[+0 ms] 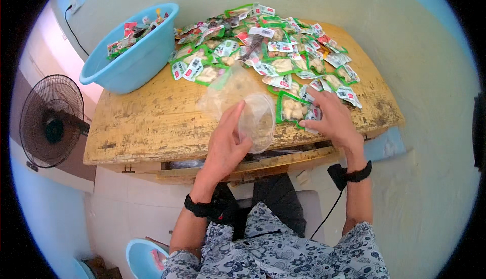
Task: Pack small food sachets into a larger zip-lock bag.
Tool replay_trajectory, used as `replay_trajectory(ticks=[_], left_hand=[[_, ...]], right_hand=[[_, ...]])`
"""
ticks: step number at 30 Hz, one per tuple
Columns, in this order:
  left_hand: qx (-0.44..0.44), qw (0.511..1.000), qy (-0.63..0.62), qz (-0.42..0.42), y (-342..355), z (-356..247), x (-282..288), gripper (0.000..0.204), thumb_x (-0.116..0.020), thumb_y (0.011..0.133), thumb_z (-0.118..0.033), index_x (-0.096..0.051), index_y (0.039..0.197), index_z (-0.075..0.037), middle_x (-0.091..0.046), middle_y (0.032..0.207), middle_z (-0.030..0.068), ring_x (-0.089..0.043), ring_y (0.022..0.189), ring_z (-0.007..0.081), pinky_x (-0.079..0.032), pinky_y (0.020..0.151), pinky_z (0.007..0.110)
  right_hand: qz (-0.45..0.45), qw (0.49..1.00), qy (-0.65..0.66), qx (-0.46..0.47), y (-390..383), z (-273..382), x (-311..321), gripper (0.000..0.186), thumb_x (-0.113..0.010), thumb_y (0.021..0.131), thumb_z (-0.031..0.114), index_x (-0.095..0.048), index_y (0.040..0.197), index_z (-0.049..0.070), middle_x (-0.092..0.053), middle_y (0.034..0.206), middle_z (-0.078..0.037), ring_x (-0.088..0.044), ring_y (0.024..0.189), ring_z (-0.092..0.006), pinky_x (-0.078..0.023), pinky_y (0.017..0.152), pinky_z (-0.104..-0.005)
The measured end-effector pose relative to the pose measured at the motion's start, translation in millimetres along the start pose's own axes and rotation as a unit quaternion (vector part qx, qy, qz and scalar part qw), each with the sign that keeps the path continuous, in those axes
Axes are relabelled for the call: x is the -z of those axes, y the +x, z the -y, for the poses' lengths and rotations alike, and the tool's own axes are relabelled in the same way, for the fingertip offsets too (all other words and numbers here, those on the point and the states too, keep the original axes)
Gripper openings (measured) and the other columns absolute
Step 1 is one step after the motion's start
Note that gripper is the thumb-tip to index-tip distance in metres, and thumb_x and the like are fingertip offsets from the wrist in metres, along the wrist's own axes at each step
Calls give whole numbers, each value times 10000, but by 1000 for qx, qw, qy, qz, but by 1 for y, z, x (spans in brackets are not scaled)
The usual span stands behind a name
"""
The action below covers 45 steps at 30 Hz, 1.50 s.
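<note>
A clear plastic bag (258, 124) hangs over the table's front edge, its round mouth spread open toward me. My left hand (225, 145) grips the bag's left side, with the thumb by the rim. Just right of the bag is a green-edged clear snack packet (293, 109) with pale lumpy pieces inside. My right hand (334, 117) has thumb and fingers at the packet's right end, spanning it from lower to upper corner. Behind both hands spreads a heap of similar packets (283, 65), some with white labels and a few with dark or red contents.
The worn yellow wooden table (147, 122) has a partly open drawer (248, 170) at its front. A blue basin (131, 59) with more packets stands tilted at the back left. A black fan (53, 122) is left of the table; another blue basin (144, 256) sits low down.
</note>
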<state>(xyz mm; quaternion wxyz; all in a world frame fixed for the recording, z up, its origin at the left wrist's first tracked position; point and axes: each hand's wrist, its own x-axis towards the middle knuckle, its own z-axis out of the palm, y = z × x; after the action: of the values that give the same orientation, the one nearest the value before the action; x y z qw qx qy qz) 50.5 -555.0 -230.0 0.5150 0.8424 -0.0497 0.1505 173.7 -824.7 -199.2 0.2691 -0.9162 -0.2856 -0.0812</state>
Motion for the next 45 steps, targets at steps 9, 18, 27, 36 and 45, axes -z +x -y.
replay_trajectory(ticks=[9,18,27,36,45], left_hand=[[2,1000,-12,-29,-3,4,-4,791,-645,769,46,-401,1514,-58,-488,1425,84,-511,758,84,-470,671,224],[-42,992,99,-70,-9,-22,-13,808,-614,792,82,-330,1539,-35,-423,1499,166,-553,703,136,-502,649,255],[-112,988,50,-90,-1,-65,-11,820,-587,794,115,-313,1552,-36,-424,1494,175,-562,709,139,-505,635,264],[-245,959,137,-46,-13,-76,-32,767,-566,786,100,-377,1517,-33,-450,1483,229,-625,1158,404,-586,786,384],[-248,958,143,37,-19,-63,-39,777,-577,751,74,-378,1499,1,-436,1504,201,-601,1183,384,-571,830,404]], right_hand=[[-37,985,155,63,1,-22,-30,501,-869,712,278,-595,1050,29,-589,968,-94,-582,914,-232,-488,785,-364],[-174,902,391,-45,-41,54,21,276,-808,797,56,-626,1004,44,-628,926,2,-601,770,-79,-507,662,-238],[-111,978,167,58,-62,86,26,281,-788,788,103,-656,1022,22,-664,842,-139,-665,711,-245,-515,648,-336],[-27,980,196,30,-41,75,7,279,-734,837,140,-659,1073,12,-688,898,-157,-696,778,-284,-532,698,-395],[115,834,534,-82,-42,62,-40,292,-587,968,57,-599,1257,19,-648,1168,-120,-622,1055,-181,-497,927,-318]])
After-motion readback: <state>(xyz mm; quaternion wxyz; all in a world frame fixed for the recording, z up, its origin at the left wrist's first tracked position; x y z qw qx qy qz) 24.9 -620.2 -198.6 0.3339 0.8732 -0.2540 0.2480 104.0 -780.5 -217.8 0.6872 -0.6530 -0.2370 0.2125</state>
